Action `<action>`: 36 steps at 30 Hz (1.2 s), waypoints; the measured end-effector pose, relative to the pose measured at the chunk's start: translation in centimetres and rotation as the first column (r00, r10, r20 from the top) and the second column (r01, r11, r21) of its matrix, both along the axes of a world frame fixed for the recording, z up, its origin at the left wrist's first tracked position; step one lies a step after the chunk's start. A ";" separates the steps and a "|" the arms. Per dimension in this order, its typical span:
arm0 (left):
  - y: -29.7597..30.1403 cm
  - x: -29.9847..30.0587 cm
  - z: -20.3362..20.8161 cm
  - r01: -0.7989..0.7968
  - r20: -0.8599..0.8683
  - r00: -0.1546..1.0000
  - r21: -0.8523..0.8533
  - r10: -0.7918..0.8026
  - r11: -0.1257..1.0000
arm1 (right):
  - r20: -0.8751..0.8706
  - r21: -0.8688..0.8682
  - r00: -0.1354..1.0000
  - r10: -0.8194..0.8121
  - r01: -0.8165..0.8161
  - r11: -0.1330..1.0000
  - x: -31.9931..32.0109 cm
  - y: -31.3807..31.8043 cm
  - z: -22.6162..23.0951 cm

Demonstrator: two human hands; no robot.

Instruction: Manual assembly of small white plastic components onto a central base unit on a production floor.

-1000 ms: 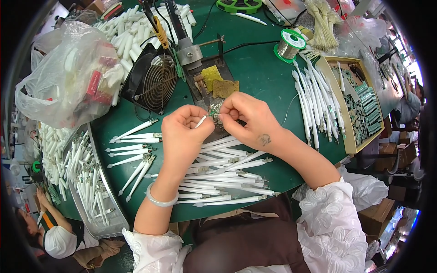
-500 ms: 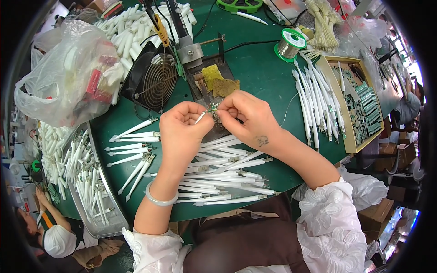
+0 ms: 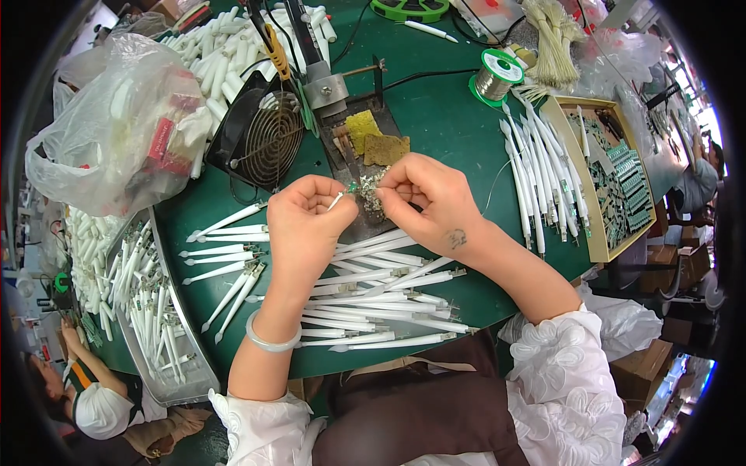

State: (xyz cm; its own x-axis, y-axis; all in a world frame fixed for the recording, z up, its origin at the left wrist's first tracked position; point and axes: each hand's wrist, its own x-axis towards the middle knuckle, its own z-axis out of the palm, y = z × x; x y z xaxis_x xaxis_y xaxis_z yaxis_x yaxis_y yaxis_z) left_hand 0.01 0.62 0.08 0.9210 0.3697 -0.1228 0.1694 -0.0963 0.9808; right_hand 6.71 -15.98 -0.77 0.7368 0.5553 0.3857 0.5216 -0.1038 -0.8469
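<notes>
My left hand (image 3: 309,221) is closed around a slim white stick (image 3: 336,202). A small green circuit piece (image 3: 352,187) shows at its fingertips, over the dark stand. Just to the right, my right hand (image 3: 423,200) pinches what looks like thin solder wire (image 3: 488,203), which curves from the spool (image 3: 498,75) down behind that hand; the pinched end is barely visible. Between both hands lies a heap of silvery solder scraps (image 3: 371,194). Below them, white candle-shaped sticks (image 3: 381,299) with pointed tips and small metal-and-green ends are spread on the green table.
A black fan (image 3: 268,136) stands left of the dark soldering stand (image 3: 361,105), which carries yellow sponges (image 3: 385,148). A plastic bag (image 3: 116,132) and a metal tray (image 3: 167,311) of sticks are at left. At right, a box (image 3: 602,233) holds circuit boards.
My hands have moved slightly apart, the left one leftward and the right one a little rightward. More of the solder scraps shows between them.
</notes>
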 end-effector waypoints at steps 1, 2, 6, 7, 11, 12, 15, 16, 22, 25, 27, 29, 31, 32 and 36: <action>0.0 0.0 0.0 0.002 -0.012 1.000 -0.002 -0.002 1.000 | -0.027 -0.006 1.000 0.000 0.000 1.000 0.0 -0.1 0.0; 0.0 -0.1 0.0 0.003 -0.025 1.000 -0.004 -0.004 1.000 | -0.027 -0.006 1.000 -0.001 0.001 1.000 0.1 -0.1 -0.2; -0.1 -0.2 0.1 -0.031 -0.027 0.999 -0.058 0.029 0.998 | -0.111 -0.045 0.994 0.005 -0.010 0.999 0.2 -0.5 0.2; 0.2 -0.4 -0.2 -0.006 -0.029 1.000 -0.025 0.005 1.000 | -0.183 -0.096 0.983 0.005 -0.023 0.995 0.3 -0.6 0.7; 0.8 -1.2 0.1 0.013 -0.052 0.999 0.011 -0.012 1.000 | -0.176 -0.310 0.981 0.078 -0.130 0.942 0.7 -2.0 2.2; 1.1 -1.6 0.5 0.010 -0.053 0.999 0.011 -0.010 1.000 | -0.141 -0.329 0.964 0.227 -0.262 0.907 0.8 -2.3 2.4; 2.3 -3.6 2.1 -0.007 -0.032 0.999 0.334 0.019 0.942 | -0.118 -0.409 0.899 0.422 -0.431 0.804 0.4 -3.4 2.4; 2.9 -4.6 2.2 -0.011 -0.035 0.999 0.340 0.025 0.941 | -0.125 -0.466 0.871 0.474 -0.474 0.747 0.2 -3.4 2.4; 5.3 -7.7 1.2 0.038 -0.013 0.997 0.943 -0.077 0.331 | -0.187 -0.596 0.868 0.460 -0.472 0.649 -0.4 -2.8 2.7; 4.3 -8.2 1.0 0.037 -0.028 0.999 0.959 -0.036 0.282 | -0.182 -0.583 0.884 0.431 -0.450 0.676 -0.3 -2.8 1.9; 2.5 -7.5 1.7 0.017 0.037 0.987 0.941 -0.153 0.338 | -0.202 -0.573 0.892 0.404 -0.442 0.691 -0.2 -2.6 1.8; 0.9 -6.5 2.3 0.002 0.109 0.959 0.920 -0.261 0.392 | -0.264 -0.436 0.902 0.342 -0.428 0.792 -0.1 -2.6 2.0; 0.0 -5.5 2.5 0.107 0.092 0.928 0.863 -0.361 0.494 | -0.312 -0.399 0.891 0.329 -0.438 0.806 -0.2 -2.4 2.2; -0.2 -5.2 2.7 0.104 0.094 0.928 0.863 -0.360 0.495 | -0.364 -0.359 0.877 0.315 -0.444 0.821 -0.2 -2.3 2.2; -0.4 -4.3 2.2 0.382 -0.087 0.919 0.441 -0.385 0.812 | -0.412 -0.343 0.883 0.223 -0.377 0.860 -0.2 -1.9 2.3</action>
State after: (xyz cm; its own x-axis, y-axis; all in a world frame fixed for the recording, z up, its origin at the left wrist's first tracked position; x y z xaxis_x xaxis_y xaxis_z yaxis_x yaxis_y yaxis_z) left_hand -4.30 0.22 2.32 0.9996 -0.0008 -0.0269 0.0216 -0.5732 0.8192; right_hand 6.49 -17.89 1.51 0.5484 0.8190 -0.1687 0.2646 -0.3613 -0.8941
